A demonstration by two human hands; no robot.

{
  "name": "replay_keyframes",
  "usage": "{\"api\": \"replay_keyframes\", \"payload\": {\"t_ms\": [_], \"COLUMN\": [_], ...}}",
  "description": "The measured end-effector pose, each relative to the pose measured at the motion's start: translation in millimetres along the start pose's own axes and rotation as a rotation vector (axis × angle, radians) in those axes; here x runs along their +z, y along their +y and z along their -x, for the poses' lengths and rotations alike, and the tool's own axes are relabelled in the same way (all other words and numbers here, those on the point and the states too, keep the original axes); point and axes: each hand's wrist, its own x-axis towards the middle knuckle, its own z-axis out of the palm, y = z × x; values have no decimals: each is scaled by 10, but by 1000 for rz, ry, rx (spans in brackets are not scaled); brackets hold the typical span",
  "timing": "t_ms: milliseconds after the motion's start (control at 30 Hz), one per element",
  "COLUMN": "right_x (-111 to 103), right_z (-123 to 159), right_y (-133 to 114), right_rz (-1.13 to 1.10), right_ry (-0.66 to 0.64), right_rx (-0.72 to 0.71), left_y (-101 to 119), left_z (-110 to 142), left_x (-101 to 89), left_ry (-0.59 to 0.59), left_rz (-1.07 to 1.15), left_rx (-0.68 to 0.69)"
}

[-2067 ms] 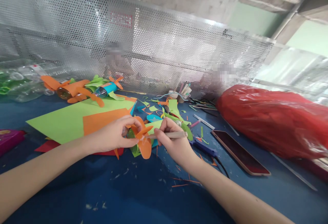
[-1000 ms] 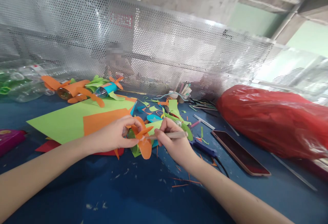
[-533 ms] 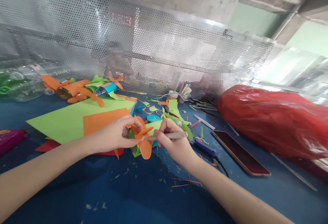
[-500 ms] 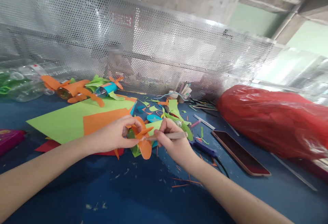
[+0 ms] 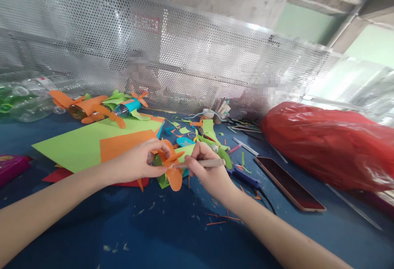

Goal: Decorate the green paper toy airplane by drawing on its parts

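Note:
My left hand (image 5: 140,158) pinches an orange paper propeller (image 5: 175,179) between thumb and fingers, above the blue table (image 5: 147,228). Closed around a beige pen-like stick (image 5: 213,162), my right hand (image 5: 211,174) brings its thin tip against the middle of the propeller. A whitish, shiny patch shows at that spot. Behind the hands lie a light green paper strip (image 5: 184,153) and other cut pieces, partly covered. Sheets of green paper (image 5: 76,142) and orange paper (image 5: 118,146) spread out under and behind my left forearm.
A dark blue glue gun (image 5: 246,177) with a black cable and a phone (image 5: 289,185) lie right of my hands. Farther right bulges a red plastic bag (image 5: 323,146). Paper-wrapped bottles (image 5: 127,107) and clear bottles (image 5: 33,105) stand back left, before a perforated metal screen (image 5: 200,55).
Hands, propeller and stick keep practically the same position. Only tiny shifts show at the stick's tip.

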Motion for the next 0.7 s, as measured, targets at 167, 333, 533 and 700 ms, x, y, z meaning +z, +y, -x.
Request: {"api": "replay_keyframes", "payload": {"t_ms": [167,333,533,700], "right_x": [-4,-3,-4,-3], "right_z": [8,10,13,17], "right_y": [-3,0,-14,-10], "right_rz": [7,17,24,21], "right_ry": [-5,-5,-9,-4], "right_rx": [19,22,25,20], "left_y": [49,46,-2,23], "left_z": [9,7,0,1], "left_x": [-5,-2,1,-2], "left_ry": [-9,-5,-16,-14], "left_rz": [1,-8,3,1], "left_rx": [3,-4,1,2]}}
